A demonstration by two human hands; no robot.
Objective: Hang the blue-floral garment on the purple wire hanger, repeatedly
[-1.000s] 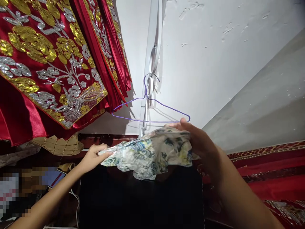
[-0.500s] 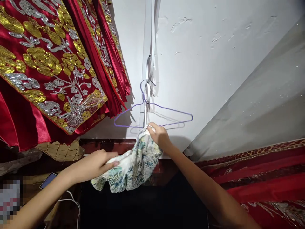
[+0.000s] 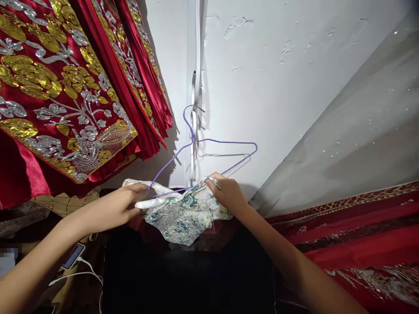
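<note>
A purple wire clothes hanger (image 3: 225, 141) hangs tilted, its left end low, from a white strap against the wall. My left hand (image 3: 129, 203) grips the left edge of a white garment (image 3: 188, 213) with a green and blue floral print. The garment's edge is spread apart there, and the hanger's left corner sits in the opening. My right hand (image 3: 227, 192) pinches the garment's upper right edge, just below the hanger's bottom bar. The cloth sags in a point between both hands. Its exact kind cannot be made out.
Red garments with gold and silver embroidery (image 3: 72, 96) hang at the upper left. More red embroidered cloth (image 3: 360, 240) lies at the right, below a grey sheet (image 3: 353, 131). A phone (image 3: 73, 256) with a white cable (image 3: 88, 266) is at the lower left.
My left hand has moved up and spread the garment's edge around the hanger's left corner. The hanger has tilted down to the left. My right hand still pinches the cloth.
</note>
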